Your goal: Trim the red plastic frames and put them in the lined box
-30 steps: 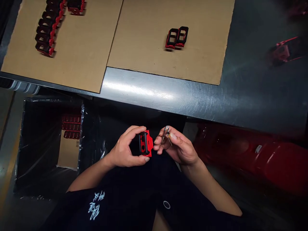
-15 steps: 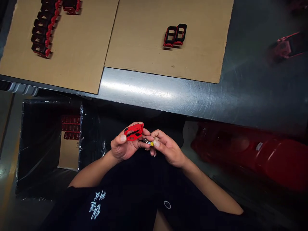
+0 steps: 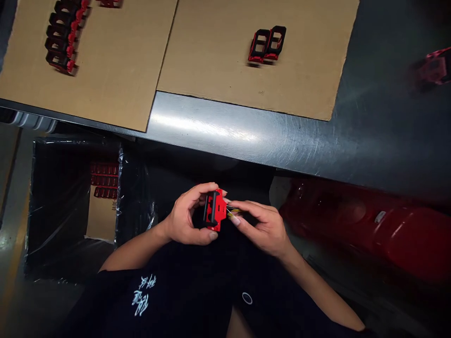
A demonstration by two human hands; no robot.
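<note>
In front of my body, my left hand (image 3: 183, 219) is closed around a red-and-black plastic housing (image 3: 219, 211). My thumb presses its lower edge and the fingers its upper edge, and the black side faces left. Close by on the right, my right hand (image 3: 264, 227) pinches a small slender piece with yellow on it (image 3: 233, 213). The thin end of that piece reaches to the red side of the housing; I cannot tell whether it goes inside. Its exact kind is too small to make out, and the fingers partly cover it.
Cardboard sheets (image 3: 116, 84) lie on the metal table (image 3: 282, 136), bearing a row of similar housings (image 3: 58, 47) and a pair of them (image 3: 267, 45). At lower left, a plastic-lined box (image 3: 73, 216) holds several red parts (image 3: 104, 180). A red object (image 3: 345, 216) lies at right.
My left hand has turned the housing from lying flat to upright, its red side toward my right hand. The right hand has shifted right and down, bringing the yellow piece's end to the housing.
</note>
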